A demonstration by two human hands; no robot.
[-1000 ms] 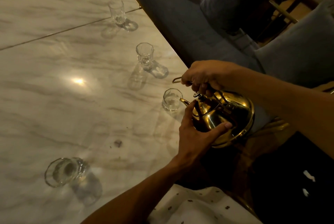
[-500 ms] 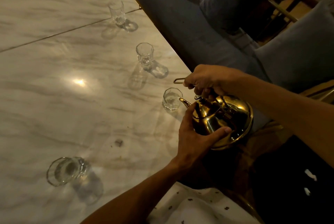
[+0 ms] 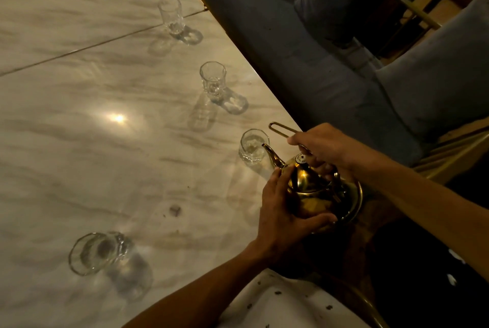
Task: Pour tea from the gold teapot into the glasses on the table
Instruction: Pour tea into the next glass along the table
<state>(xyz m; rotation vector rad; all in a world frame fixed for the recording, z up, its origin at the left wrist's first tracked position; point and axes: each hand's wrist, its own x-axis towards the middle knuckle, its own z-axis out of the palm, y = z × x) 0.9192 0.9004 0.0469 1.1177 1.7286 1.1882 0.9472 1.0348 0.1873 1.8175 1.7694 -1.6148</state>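
The gold teapot (image 3: 315, 192) is tilted at the table's right edge, its spout tip over the rim of a small glass (image 3: 252, 149). My right hand (image 3: 321, 146) grips the teapot's wire handle from above. My left hand (image 3: 284, 211) cups the pot's body, fingers against its side and thumb under its base. Three other clear glasses stand on the marble table (image 3: 79, 142): one near me at the lower left (image 3: 99, 252), one in the middle (image 3: 213, 81), one far off (image 3: 171, 16). Whether tea flows I cannot see.
A grey sofa (image 3: 291, 44) with cushions runs along the table's right edge. A seam crosses the tabletop near the far glass. A small dark speck (image 3: 175, 210) lies on the marble. My white patterned clothing (image 3: 277, 304) shows at the bottom.
The teapot has tipped further toward the near-edge glass, its spout now reaching over the rim. My right hand shifted right and up along the handle; my left hand stayed on the body.
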